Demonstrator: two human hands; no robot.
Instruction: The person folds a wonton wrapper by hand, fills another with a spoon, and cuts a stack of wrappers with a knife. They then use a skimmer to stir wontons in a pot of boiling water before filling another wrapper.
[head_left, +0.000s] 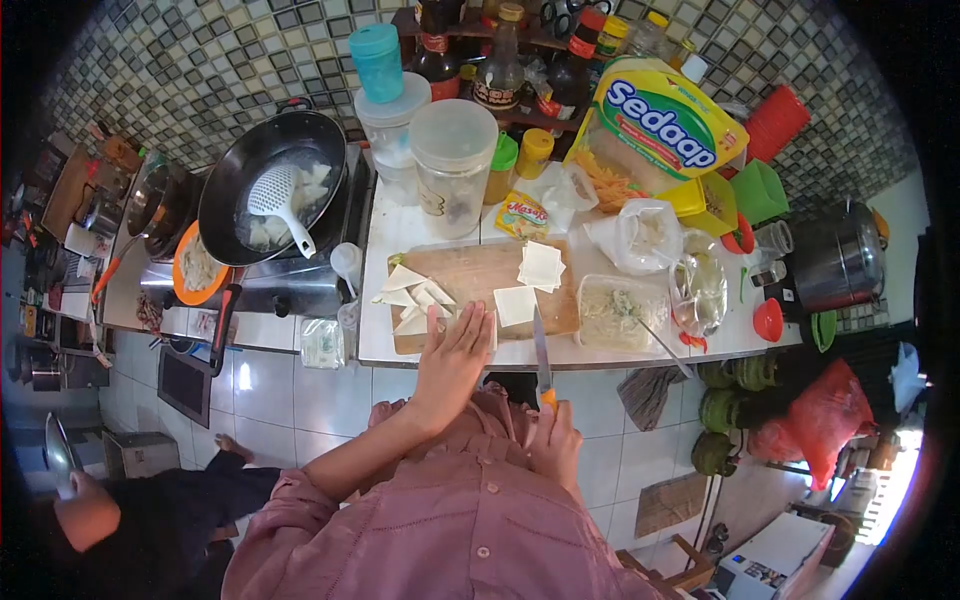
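Note:
My left hand (452, 360) lies with its fingers stretched out at the front edge of the wooden cutting board (470, 268), partly covering some pale pieces. Just behind its fingertips is a pile of cut wrapper-like triangles and strips (415, 297). In my right hand (553, 445) is a knife (543, 355) with an orange handle, its blade pointing away from me over the board's front edge. The blade tip is close to a square pale sheet (516, 306). Behind that sheet lies a small stack of similar sheets (541, 265).
A clear container of filling (610, 325) with a spoon stands right of the board. Jars (455, 170) and bottles are behind. At left, a black pan (225, 215) with a white slotted spatula (277, 193) sits on the stove (260, 290). Another person (150, 525) is at lower left.

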